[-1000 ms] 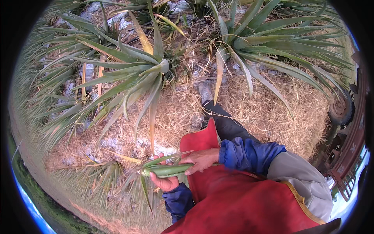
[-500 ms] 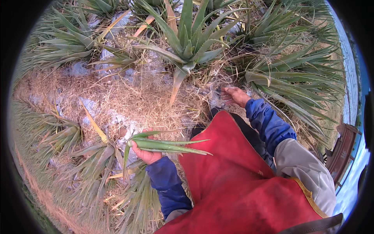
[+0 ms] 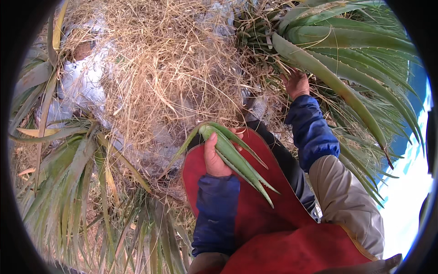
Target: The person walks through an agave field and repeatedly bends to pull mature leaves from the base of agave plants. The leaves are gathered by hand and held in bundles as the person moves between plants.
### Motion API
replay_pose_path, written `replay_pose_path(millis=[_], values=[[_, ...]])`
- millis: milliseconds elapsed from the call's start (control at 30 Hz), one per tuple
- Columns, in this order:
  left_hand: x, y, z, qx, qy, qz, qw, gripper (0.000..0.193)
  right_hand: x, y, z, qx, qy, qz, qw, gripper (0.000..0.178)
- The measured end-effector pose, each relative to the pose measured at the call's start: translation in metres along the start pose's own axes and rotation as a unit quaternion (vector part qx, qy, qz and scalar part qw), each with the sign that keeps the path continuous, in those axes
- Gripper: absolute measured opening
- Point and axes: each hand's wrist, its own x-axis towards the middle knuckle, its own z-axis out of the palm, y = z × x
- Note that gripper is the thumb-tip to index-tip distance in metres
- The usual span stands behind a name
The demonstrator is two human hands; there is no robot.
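My left hand is closed around the base of a small green aloe plant. Its pale cut-looking end shows above the thumb, and its pointed leaves hang toward the lower right over my red apron. One leaf bends off to the left. At the right, my right hand reaches in at the foot of a large aloe plant, beside its lowest leaves. Its fingertips go in among leaves and dry grass, so I cannot see whether they grip anything.
Dry straw covers the ground ahead, with pieces of whitish ground sheet showing through. Another aloe plant with long spiny leaves spreads at the left. My dark trouser leg shows beside the apron.
The view has come closer to the ground. My left hand has brought the small aloe in front of the apron, leaves tilting downward. My right hand has moved to the base of the large aloe.
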Motion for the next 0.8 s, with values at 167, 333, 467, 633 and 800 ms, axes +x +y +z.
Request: replay_pose_path(millis=[167, 333, 467, 633, 800], values=[[0.023, -0.021, -0.03, 0.046, 0.017, -0.005, 0.999, 0.045, 0.036, 0.019, 0.004, -0.154, 0.023, -0.024, 0.987, 0.041], [0.041, -0.024, -0.024, 0.073, -0.019, -0.016, 0.997, 0.045, 0.105, -0.002, -0.075, -0.897, -0.161, -0.381, 0.156, 0.077], [0.04, -0.023, -0.032, 0.072, 0.023, -0.007, 0.997, 0.045, 0.054, 0.051, 0.008, -0.789, -0.134, -0.238, 0.551, 0.044], [0.048, -0.027, -0.026, 0.113, 0.016, -0.019, 0.993, 0.045, 0.03, 0.067, 0.028, -0.743, -0.023, -0.269, 0.612, 0.045], [0.05, -0.027, -0.026, 0.097, 0.033, -0.044, 0.994, 0.046, 0.057, 0.043, -0.03, -0.767, -0.124, -0.282, 0.563, 0.051]])
